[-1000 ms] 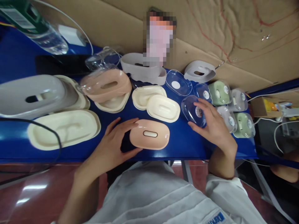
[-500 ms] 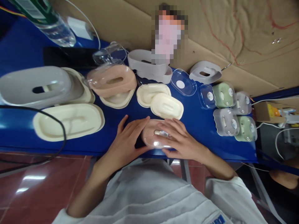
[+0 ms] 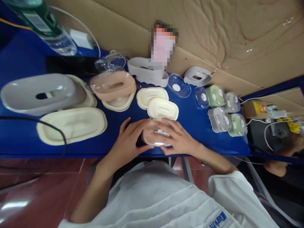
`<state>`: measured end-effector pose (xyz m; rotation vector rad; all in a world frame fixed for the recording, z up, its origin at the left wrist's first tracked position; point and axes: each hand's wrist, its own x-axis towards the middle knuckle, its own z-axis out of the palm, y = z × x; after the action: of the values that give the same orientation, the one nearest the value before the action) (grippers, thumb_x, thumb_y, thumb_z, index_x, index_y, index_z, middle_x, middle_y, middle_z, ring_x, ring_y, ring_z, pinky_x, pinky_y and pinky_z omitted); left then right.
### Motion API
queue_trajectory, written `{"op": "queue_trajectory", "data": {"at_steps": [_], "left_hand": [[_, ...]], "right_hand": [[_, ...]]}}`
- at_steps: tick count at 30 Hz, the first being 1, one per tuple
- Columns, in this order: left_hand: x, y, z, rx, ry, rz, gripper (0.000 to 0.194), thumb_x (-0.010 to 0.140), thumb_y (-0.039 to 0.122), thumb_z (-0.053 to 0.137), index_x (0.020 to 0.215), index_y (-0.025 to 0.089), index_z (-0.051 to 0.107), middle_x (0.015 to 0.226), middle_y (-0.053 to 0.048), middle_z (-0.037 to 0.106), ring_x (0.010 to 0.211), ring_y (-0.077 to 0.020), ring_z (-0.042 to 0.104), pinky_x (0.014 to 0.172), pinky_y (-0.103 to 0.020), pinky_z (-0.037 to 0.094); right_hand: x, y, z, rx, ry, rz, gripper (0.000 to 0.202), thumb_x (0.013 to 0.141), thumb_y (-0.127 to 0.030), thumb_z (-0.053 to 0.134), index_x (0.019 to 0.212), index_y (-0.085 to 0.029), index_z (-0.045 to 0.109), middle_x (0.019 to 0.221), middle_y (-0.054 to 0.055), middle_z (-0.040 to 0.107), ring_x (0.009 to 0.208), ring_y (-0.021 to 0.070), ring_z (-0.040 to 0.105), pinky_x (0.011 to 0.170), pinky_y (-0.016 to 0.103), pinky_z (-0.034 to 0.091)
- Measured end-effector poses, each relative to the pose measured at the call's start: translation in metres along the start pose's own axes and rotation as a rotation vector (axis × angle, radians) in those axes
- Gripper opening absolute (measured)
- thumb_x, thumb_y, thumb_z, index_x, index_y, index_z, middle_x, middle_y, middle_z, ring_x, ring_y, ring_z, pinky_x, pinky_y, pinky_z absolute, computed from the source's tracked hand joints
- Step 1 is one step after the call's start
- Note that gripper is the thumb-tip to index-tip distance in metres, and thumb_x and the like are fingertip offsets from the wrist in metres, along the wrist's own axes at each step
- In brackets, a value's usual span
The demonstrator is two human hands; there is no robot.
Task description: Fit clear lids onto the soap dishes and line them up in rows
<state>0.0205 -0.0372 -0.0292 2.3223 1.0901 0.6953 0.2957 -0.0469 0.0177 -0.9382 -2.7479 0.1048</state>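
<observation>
A pink oval plastic box [image 3: 150, 134] under a clear cover lies on the blue table near its front edge. On its top are a small slot and a white label, partly hidden by fingers. My left hand [image 3: 129, 137] curves around the left side, thumb at the front and fingers at the back. My right hand [image 3: 179, 136] grips the right side, with fingers across the cover and the thumb low at the front. Just behind the box, two cream oval trays [image 3: 163, 108] overlap.
Grey [image 3: 30, 91] and peach slotted covers [image 3: 104, 87] stand at left, near a long cream tray [image 3: 71, 125] crossed by a black cable [image 3: 51, 125]. Several small clear-covered boxes [image 3: 218, 118] are grouped at right. A phone [image 3: 162, 44] leans at the back; a bottle [image 3: 54, 34] stands back left.
The camera view has shifted slightly, so the right-hand boxes appear further left. Both hands stay around the pink box, with little change in their grip.
</observation>
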Motion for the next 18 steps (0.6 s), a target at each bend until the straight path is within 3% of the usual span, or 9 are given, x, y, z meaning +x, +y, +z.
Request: {"op": "queue_trajectory", "data": {"at_steps": [5, 9, 13, 18], "left_hand": [[-0.004, -0.002, -0.001, 0.021, -0.050, 0.064, 0.085, 0.098, 0.061, 0.069, 0.167, 0.028, 0.031, 0.153, -0.013, 0.064, 0.142, -0.0323, 0.060, 0.134, -0.060, 0.021], [-0.006, -0.006, -0.001, 0.023, -0.042, 0.108, 0.082, 0.101, 0.064, 0.063, 0.169, 0.030, 0.031, 0.154, -0.012, 0.063, 0.141, -0.0329, 0.062, 0.134, -0.063, 0.021], [-0.006, -0.007, 0.000, -0.011, -0.025, 0.103, 0.071, 0.106, 0.061, 0.056, 0.167, 0.032, 0.034, 0.155, -0.010, 0.063, 0.140, -0.0302, 0.063, 0.135, -0.061, 0.021], [-0.004, -0.006, 0.001, 0.002, -0.020, 0.101, 0.054, 0.108, 0.055, 0.055, 0.157, 0.034, 0.049, 0.153, -0.007, 0.064, 0.140, -0.0291, 0.063, 0.135, -0.062, 0.021]], "right_hand": [[-0.021, -0.017, 0.008, -0.109, 0.016, -0.005, 0.064, 0.100, -0.051, 0.073, 0.156, -0.026, 0.056, 0.166, 0.015, 0.052, 0.163, 0.0398, 0.033, 0.119, 0.058, 0.045], [-0.059, -0.045, 0.005, -0.129, 0.107, 0.181, 0.059, 0.103, -0.054, 0.067, 0.152, -0.024, 0.055, 0.156, 0.016, 0.062, 0.161, 0.0353, 0.040, 0.114, 0.052, 0.050], [-0.125, -0.065, -0.010, -0.112, 0.233, 0.537, 0.060, 0.098, -0.047, 0.076, 0.150, -0.026, 0.054, 0.147, 0.015, 0.067, 0.153, 0.0379, 0.052, 0.114, 0.059, 0.053], [-0.231, -0.060, -0.026, -0.260, 0.395, 0.843, 0.067, 0.092, -0.036, 0.082, 0.152, -0.030, 0.053, 0.150, 0.016, 0.062, 0.149, 0.0420, 0.054, 0.116, 0.068, 0.052]]}}
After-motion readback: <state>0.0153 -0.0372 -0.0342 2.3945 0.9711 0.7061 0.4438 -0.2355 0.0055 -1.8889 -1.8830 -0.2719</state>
